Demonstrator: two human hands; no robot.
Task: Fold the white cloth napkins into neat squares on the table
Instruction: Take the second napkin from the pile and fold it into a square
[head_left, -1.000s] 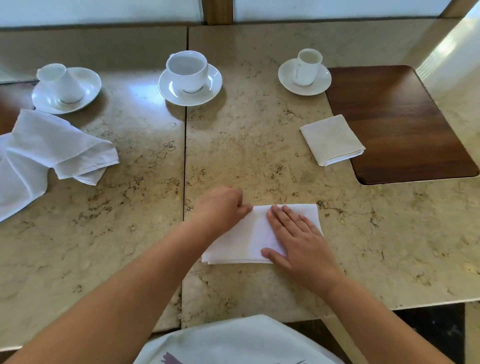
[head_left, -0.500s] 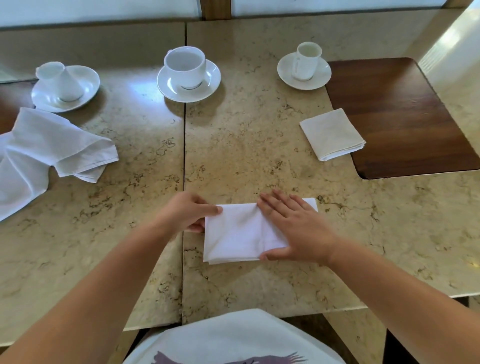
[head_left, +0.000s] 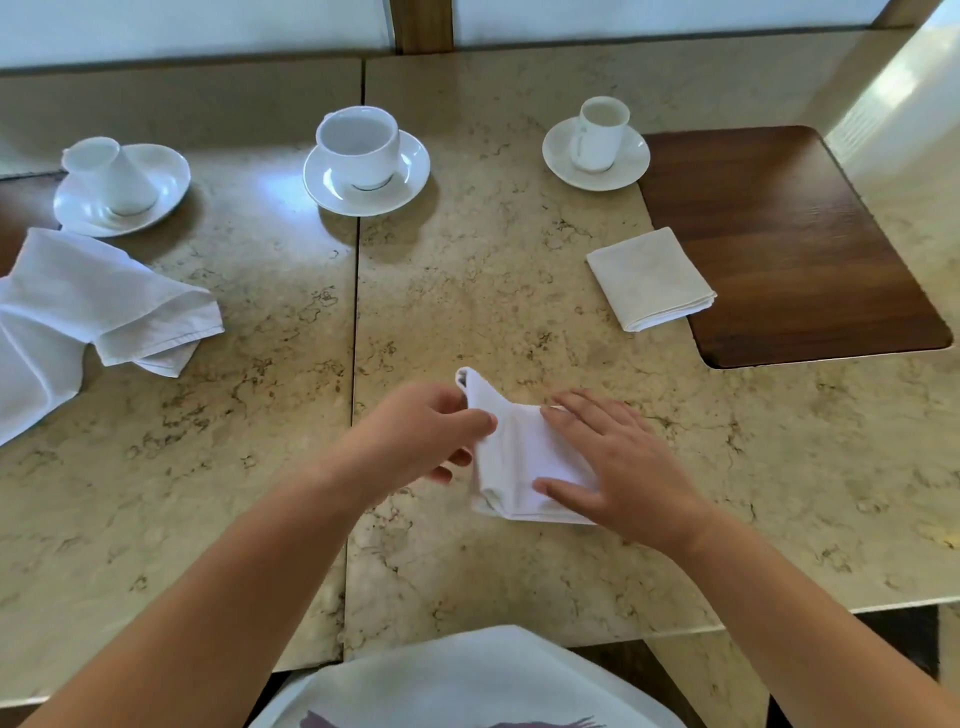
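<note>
Your left hand (head_left: 415, 436) pinches the raised left edge of the napkin (head_left: 519, 467) between thumb and fingers, lifting it over to the right. The cloth looks soft and limp, so hold near the corners to keep layers aligned. Your right hand (head_left: 618, 462) lies flat, fingers spread, pinning it to the tabletop (head_left: 519, 291)

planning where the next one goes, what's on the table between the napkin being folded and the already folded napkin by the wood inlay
Nothing: in the head view only bare marble tabletop lies between the napkin in hand and the folded napkin.
</note>
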